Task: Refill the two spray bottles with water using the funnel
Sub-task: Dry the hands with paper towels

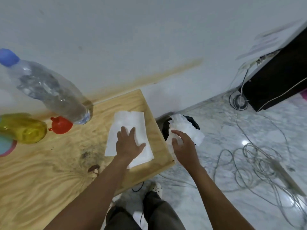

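A flat white paper towel (127,123) lies on the wooden bench (49,171), partly under the left hand (129,145). A crumpled paper wad (187,130) sits in the right hand (184,147), above a bin (166,128) with a black liner that stands on the floor just past the bench's corner. A dark brown spot (93,169) marks the bench near the left forearm. To the right of the right hand, pale cables (259,163) lie in loose loops on the marble floor (232,122). Farther right and beyond them, a black cabinet (282,77) stands by the white wall (132,39). A pale shoe (156,188) shows below, between the forearms. Well left of the left hand, a teal and pink round thing (6,146) is cut off by the edge.
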`<state>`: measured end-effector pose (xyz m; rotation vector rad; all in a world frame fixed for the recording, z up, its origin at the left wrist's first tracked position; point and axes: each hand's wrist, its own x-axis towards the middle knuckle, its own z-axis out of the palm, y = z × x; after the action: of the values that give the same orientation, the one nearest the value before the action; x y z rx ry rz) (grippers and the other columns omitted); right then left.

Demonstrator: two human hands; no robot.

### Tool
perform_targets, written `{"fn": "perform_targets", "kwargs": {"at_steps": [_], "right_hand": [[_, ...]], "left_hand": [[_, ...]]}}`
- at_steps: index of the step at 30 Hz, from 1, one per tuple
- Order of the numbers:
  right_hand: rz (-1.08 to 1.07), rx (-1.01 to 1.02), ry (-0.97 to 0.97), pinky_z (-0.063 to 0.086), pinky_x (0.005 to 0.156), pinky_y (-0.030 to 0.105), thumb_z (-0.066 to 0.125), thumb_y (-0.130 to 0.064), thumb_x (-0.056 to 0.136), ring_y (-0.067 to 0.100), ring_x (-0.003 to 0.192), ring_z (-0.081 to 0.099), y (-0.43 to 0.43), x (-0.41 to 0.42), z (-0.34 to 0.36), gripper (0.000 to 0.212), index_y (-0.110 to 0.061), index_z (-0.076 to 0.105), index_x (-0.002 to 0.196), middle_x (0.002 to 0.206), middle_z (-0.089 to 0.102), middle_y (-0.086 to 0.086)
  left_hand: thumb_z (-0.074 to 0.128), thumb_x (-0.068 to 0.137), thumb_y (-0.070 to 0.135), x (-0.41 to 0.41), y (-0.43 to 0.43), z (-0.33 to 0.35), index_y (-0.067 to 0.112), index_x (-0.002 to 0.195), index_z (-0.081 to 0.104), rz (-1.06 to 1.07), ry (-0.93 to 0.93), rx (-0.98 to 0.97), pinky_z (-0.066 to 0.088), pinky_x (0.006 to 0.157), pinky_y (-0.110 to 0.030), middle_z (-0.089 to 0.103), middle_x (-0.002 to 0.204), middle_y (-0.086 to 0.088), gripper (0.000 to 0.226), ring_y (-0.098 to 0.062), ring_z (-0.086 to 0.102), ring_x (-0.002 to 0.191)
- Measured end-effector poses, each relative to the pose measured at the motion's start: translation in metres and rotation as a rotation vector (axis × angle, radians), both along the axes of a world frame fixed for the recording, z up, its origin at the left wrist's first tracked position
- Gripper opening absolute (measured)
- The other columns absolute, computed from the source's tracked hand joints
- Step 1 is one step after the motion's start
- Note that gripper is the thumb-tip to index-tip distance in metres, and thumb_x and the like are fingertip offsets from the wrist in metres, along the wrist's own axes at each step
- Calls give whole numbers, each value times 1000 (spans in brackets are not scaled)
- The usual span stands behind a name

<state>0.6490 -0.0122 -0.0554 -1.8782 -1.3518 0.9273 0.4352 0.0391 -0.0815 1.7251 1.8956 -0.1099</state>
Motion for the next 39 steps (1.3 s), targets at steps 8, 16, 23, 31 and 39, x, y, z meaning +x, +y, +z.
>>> {"fn": "perform_targets", "kwargs": {"at_steps": [8, 16, 23, 31, 39], "right_hand": [[-61, -34, -69, 33, 98, 16, 51, -14, 98, 10, 125, 51, 22, 61, -42, 34, -14, 58, 131, 132, 59, -3], [-83, 15, -217, 40, 85, 23, 49, -13, 99, 16, 121, 54, 75, 108, -87, 35, -17, 56, 134, 137, 54, 0], [-85, -263, -173, 33, 114, 42, 49, -26, 102, 20, 148, 28, 102, 142, -138, 53, -21, 33, 152, 160, 30, 5], [-119, -243, -58, 43, 105, 36, 50, -26, 101, 19, 131, 51, 85, 121, -128, 43, -20, 47, 143, 146, 50, 2], [-3, -143, -2, 44, 104, 34, 51, -30, 100, 15, 125, 55, 74, 57, -68, 38, -22, 54, 137, 134, 60, -1]], "left_hand": [[75, 79, 53, 9, 18, 7, 24, 148, 25, 47, 37, -61, 44, 95, -46, 10, 154, -11, 90, -36, 17, 139], [83, 71, 50, 13, 29, 4, 26, 144, 27, 81, 49, -96, 44, 91, -45, 14, 148, -9, 95, -33, 21, 134], [82, 73, 48, 11, 21, -4, 27, 145, 28, 116, 29, -41, 44, 94, -46, 12, 152, -7, 93, -32, 17, 140], [77, 77, 52, 12, 15, 2, 27, 149, 25, 95, 31, -24, 42, 101, -46, 10, 156, -8, 92, -33, 16, 142], [72, 84, 52, -2, 18, 38, 21, 146, 42, 122, -187, -31, 35, 109, -36, 41, 148, -3, 76, -26, 37, 139]]}}
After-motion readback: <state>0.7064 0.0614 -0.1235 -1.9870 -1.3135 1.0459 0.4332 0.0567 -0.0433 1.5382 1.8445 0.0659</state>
